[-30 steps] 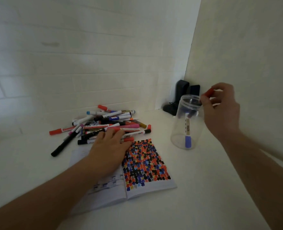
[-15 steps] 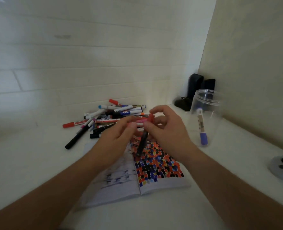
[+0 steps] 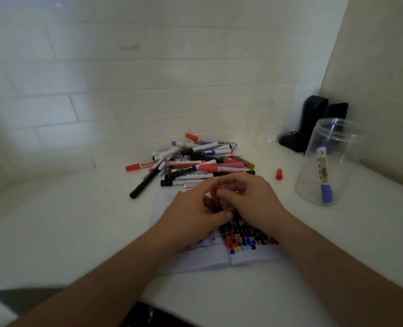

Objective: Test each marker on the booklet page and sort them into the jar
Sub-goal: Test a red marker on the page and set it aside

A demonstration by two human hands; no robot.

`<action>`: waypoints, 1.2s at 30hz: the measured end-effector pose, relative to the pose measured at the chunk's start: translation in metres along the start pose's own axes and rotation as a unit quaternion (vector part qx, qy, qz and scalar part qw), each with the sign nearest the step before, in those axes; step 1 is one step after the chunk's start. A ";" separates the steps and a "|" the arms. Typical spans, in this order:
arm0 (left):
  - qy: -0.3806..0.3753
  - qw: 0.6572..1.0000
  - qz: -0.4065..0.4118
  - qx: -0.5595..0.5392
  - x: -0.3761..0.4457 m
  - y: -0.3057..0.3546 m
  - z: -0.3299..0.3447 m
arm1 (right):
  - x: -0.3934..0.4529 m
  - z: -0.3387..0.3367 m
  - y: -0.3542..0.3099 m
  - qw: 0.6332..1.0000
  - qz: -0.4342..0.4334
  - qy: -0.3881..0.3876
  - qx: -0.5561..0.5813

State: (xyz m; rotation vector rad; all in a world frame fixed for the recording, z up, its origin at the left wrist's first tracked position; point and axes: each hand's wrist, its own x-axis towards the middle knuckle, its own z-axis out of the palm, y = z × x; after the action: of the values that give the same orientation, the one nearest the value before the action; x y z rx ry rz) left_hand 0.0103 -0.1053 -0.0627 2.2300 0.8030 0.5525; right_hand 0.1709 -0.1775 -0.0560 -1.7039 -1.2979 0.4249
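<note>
Both hands have dropped from mid-air onto the booklet (image 3: 195, 253); a red cap (image 3: 278, 174) now lies loose on the worktop (image 3: 77, 227) between the marker pile (image 3: 195, 161) and the jar (image 3: 325, 166). Likely the uncapped marker (image 3: 215, 197) is being tested. Left hand (image 3: 193, 213) and right hand (image 3: 247, 199) meet, fingers curled round it. Its tip and the mark are hidden beneath them. Jar holds one blue-capped marker (image 3: 324, 175).
</note>
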 end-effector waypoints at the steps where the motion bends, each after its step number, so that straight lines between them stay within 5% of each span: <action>1: 0.003 1.000 -0.010 0.001 -0.001 -0.001 -0.001 | 0.001 -0.005 0.003 1.000 0.001 0.010 0.005; 5: 0.011 0.995 -0.073 -0.063 -0.003 -0.015 -0.027 | 0.013 -0.044 0.035 0.975 0.027 0.123 -0.182; 9: 0.053 0.986 -0.137 -0.073 -0.014 -0.053 -0.087 | 0.021 -0.051 0.062 0.925 0.121 0.039 -0.359; 19: 0.166 0.920 -0.259 0.244 -0.069 -0.140 -0.182 | 0.022 -0.017 0.047 0.936 -0.023 -0.035 -0.349; 30: 0.242 0.904 -0.230 0.267 -0.046 -0.144 -0.165 | 0.014 -0.018 0.048 0.955 -0.014 0.023 -0.296; 36: 0.155 0.941 -0.130 0.271 0.008 -0.114 -0.128 | 0.018 -0.019 0.051 0.963 -0.034 0.071 -0.259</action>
State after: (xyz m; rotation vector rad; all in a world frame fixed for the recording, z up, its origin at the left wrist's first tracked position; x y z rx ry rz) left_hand -0.1023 0.0242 -0.0582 2.4916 1.5465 0.6155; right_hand 0.2211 -0.1716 -0.0837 -2.0635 -1.4377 -0.0934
